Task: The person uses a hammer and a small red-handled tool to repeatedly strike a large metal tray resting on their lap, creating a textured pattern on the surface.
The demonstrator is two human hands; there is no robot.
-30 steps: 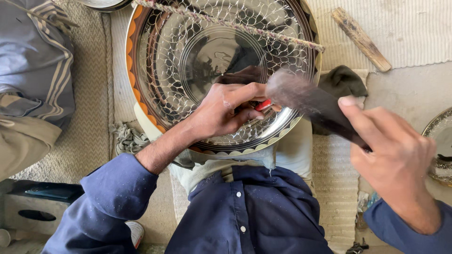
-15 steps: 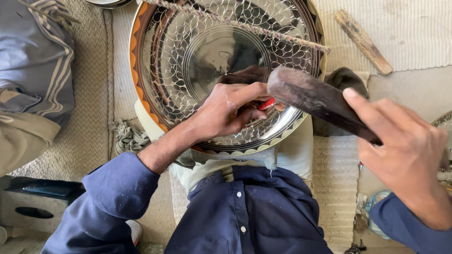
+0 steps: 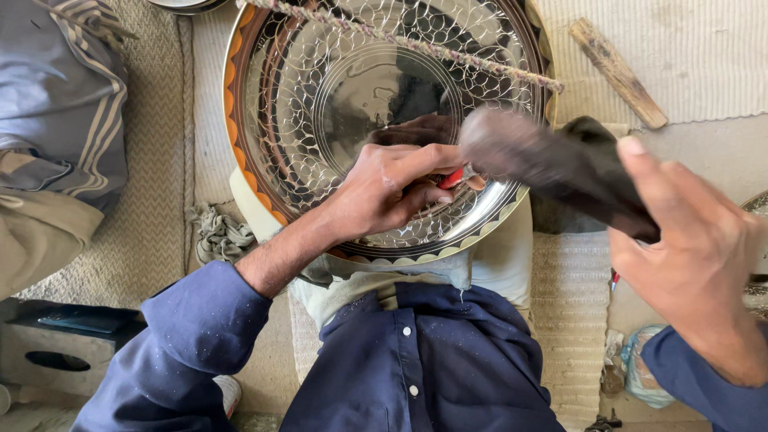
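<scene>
A large round shiny metal tray (image 3: 320, 96) with an engraved scale pattern and scalloped rim rests on my lap. My left hand (image 3: 384, 188) lies on its lower part, pinching a small red-handled chisel (image 3: 452, 178) against the metal. My right hand (image 3: 696, 256) grips a dark wooden mallet (image 3: 552, 164) whose blurred head hangs just right of the chisel's top. A braided cord (image 3: 416, 44) crosses the tray's upper part.
A flat wooden stick (image 3: 618, 74) lies on the woven mat at upper right. Folded striped cloth (image 3: 56, 120) sits at left, a crumpled rag (image 3: 218, 234) beside the tray, a dark box (image 3: 56, 344) at lower left. Another metal rim (image 3: 756, 208) shows at the right edge.
The mallet in my right hand has swung left and down towards the chisel, its head now blurred. My left hand stays put on the tray.
</scene>
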